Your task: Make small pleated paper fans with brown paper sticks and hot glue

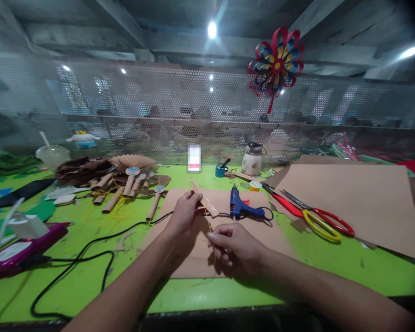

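Note:
A thin yellow string (208,220) runs between my two hands above a sheet of brown paper (263,240). My left hand (186,210) pinches its upper part between thumb and fingertips. Lower and to the right, my right hand (238,246) has thumb and forefinger closed on the same string, whose end hangs below. Just beyond my fingers lies a small clear strip (212,207), partly hidden by the left hand. A blue glue gun (240,205) rests on the paper's far part, and a small yellow spool (255,186) is behind it.
Scissors with red and yellow handles (323,223) lie at right by large brown paper sheets (352,198). Several brown paper fans (131,175) are piled at left. A black cable (90,240) crosses the green table (180,295) from a purple power strip (27,251). A bottle (253,159) stands behind.

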The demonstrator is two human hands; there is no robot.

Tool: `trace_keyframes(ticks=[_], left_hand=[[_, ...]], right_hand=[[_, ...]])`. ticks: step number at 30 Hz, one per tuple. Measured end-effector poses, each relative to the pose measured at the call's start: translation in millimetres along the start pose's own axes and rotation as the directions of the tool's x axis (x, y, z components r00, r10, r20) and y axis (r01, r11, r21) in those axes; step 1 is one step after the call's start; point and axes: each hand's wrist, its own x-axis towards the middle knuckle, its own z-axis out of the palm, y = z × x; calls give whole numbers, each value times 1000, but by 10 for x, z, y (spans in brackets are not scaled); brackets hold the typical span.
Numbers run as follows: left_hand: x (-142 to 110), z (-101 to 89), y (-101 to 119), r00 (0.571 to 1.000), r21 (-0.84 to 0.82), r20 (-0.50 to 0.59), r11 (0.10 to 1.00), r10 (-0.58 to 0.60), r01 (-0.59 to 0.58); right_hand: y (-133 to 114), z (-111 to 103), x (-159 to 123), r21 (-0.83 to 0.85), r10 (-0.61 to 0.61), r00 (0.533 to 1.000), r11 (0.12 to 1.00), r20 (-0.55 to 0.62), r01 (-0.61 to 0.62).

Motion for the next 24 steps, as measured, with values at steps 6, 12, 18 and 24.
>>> trace_keyframes(ticks=[6,12,18,24], left_hand=[[69,-63,-30,1000,6,12,1000,-14,14],[54,-60,-43,999,-13,20,1000,-27,27],[60,-83,-36,998,-25,17,998,-55,55],[55,-68,-29,997,-34,31,997,-64,65]], right_hand=[[-195,-95,-103,-126,-191,978,976,-84,179],[-189,-187,-100,-294,-168,970,949,-177,111],[-183,-141,-118,-417,-206,960,902,-190,111],[-33,-97,-105,-212,-88,989,975,-117,62]])
